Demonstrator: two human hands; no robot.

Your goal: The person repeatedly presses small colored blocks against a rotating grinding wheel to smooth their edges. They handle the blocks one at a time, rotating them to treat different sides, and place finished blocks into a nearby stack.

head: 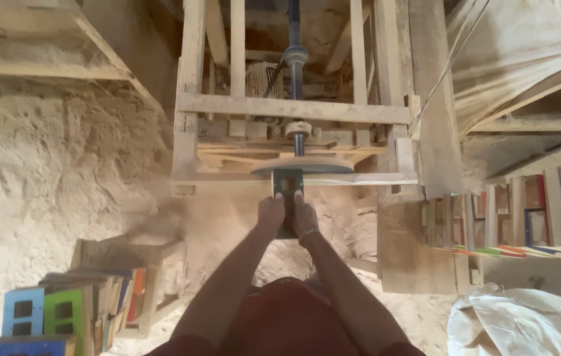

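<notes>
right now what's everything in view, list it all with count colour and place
wooden machine frame: one, pale wood, top centre
sanding disc: one, tan, flat and blurred, at the frame's front
metal shaft: one, dark, upright above the disc
small block: one, dark green with a square hole, held up to the disc
painted blocks: several, blue, green and orange, lower left
painted blocks on a rack: several, red, blue and plain wood, right
sawdust: heaps, sandy, left and floor
sack: one, whitish, lower right
left hand: one, gripping the small block
right hand: one, gripping the small block, band at the wrist
</notes>
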